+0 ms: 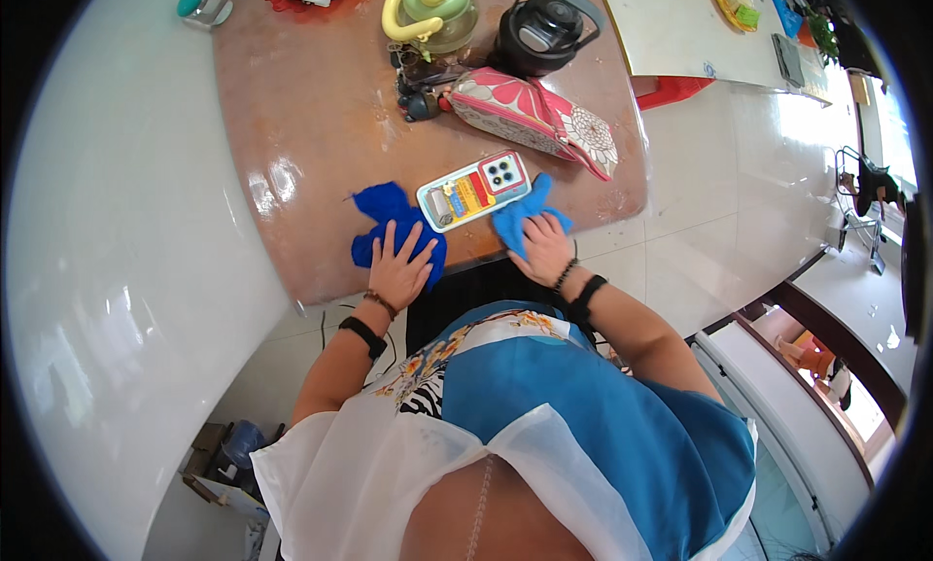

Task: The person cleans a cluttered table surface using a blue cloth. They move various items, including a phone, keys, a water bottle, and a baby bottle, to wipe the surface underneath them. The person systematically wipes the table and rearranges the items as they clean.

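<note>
A dark blue cloth (379, 204) lies crumpled at the table's near edge. My left hand (399, 269) rests flat on it, fingers spread. To the right, my right hand (541, 247) has its fingers bent over a lighter blue cloth (510, 222), part of which sticks up past the fingers. Between the two cloths is a smartphone in a colourful case (474, 191), its back and camera block facing up. The phone's lower left end meets the dark cloth, and its right end is close to the light one.
Beyond the phone lies a floral pencil pouch (532, 116), with a dark figurine keychain (421, 103) beside it. A black handled bottle (543, 32) and a green-lidded kettle-shaped cup (437, 14) stand farther back. A teal-lidded jar (205, 7) is at the far left. The brown table (313, 123) has a transparent cover.
</note>
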The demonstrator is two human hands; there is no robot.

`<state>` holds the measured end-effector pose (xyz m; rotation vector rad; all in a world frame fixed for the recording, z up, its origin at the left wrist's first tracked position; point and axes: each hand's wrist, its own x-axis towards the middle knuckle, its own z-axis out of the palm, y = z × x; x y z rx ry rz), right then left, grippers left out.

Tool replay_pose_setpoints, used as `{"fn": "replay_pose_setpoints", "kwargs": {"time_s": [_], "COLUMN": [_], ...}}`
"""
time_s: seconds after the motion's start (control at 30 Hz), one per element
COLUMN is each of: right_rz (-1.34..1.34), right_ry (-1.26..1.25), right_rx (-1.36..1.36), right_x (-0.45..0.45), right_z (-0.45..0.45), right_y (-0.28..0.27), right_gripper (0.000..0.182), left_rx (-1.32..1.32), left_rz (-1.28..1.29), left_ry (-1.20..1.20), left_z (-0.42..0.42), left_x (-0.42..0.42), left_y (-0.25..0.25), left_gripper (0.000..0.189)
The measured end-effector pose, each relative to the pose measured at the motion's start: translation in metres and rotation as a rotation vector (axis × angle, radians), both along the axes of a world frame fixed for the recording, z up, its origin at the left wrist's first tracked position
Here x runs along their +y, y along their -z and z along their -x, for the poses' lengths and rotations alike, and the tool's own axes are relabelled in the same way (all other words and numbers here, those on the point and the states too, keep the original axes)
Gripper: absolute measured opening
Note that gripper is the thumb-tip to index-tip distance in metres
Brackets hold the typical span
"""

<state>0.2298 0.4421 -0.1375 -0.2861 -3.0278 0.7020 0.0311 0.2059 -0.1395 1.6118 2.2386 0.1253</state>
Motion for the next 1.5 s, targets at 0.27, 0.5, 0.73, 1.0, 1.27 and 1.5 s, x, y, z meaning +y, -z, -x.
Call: {"fn": "replay_pose_setpoints", "kwargs": {"time_s": [0.27,0.5,0.73,1.0,1.27,1.5], "right_rz": [0.008,-0.009,-0.354,0.031,-0.202,-0.215], "right_ry": [0.018,-0.015,0.753,-0.022,0.585,0.920], "right_rx": [-0.101,0.106,-0.191,-0.217,-0.080,-0.121], "right_x": [-0.041,-0.038,0.093,-0.011,0.091,0.122], "right_z": [0.037,0.033,-0.080,-0.001,-0.081,-0.041], "right_y": [0.002,0.009,0.035,-0.007,0.024,0.025], "right_gripper": [0.043,0.035,0.054,0.044,0.061,0.060], "left_rx": [0.158,0.292,0.322,0.286,0.287,0.291], "left_rz": [-0.134,-0.033,-0.026,0.006,0.009,0.015], "left_ry": [-0.272,-0.412,-0.401,-0.395,-0.394,-0.378], "left_z": [-0.014,-0.002,-0.004,-0.001,-0.001,0.000], "left_x": [0.030,0.030,0.031,0.029,0.027,0.031], "left_y": [0.014,0.025,0.026,0.027,0.026,0.026], "left_gripper": [0.039,0.041,0.044,0.043,0.044,0.043]}}
